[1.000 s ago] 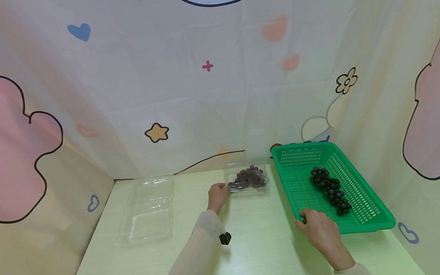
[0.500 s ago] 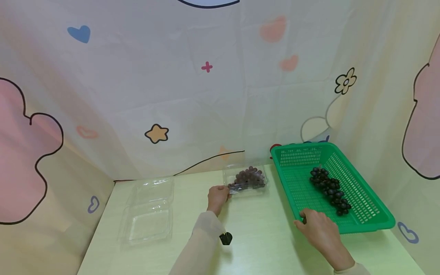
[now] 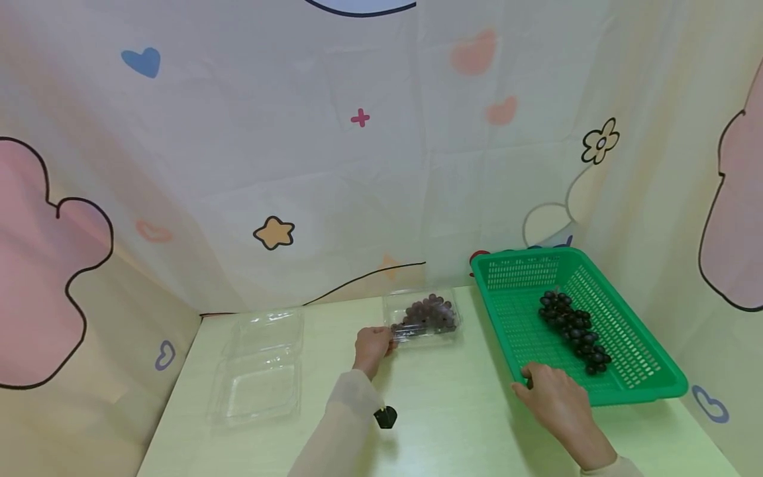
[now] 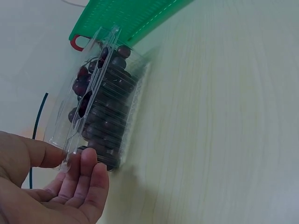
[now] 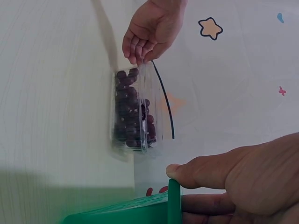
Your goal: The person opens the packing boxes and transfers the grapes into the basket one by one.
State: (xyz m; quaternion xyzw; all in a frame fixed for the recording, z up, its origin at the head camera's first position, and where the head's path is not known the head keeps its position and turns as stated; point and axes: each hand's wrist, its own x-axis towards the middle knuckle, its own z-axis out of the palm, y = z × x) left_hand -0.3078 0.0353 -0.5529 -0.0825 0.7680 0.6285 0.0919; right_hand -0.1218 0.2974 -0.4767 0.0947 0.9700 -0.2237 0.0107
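A clear plastic clamshell box [image 3: 396,301] with a bunch of dark grapes [image 3: 430,313] inside stands at the back of the table, its lid down. My left hand [image 3: 372,347] pinches its left edge between thumb and fingers, plain in the left wrist view, where the box's rim [image 4: 70,144] runs between them. On the right, my right hand [image 3: 554,397] grips the near rim of a green plastic basket [image 3: 507,344], thumb on one side and fingers on the other in the right wrist view. A second bunch of dark grapes [image 3: 575,330] lies in that basket.
An unfolded clear clamshell box [image 3: 259,391] lies on the table's left side. Behind the table [image 3: 453,411] hangs a patterned curtain [image 3: 334,165], which also runs along both sides. A small black object [image 3: 386,417] shows beside my left sleeve.
My left hand has shifted slightly left and toward me, and the grape-filled clamshell box has slid with it. The right hand and the basket stay about where they were.
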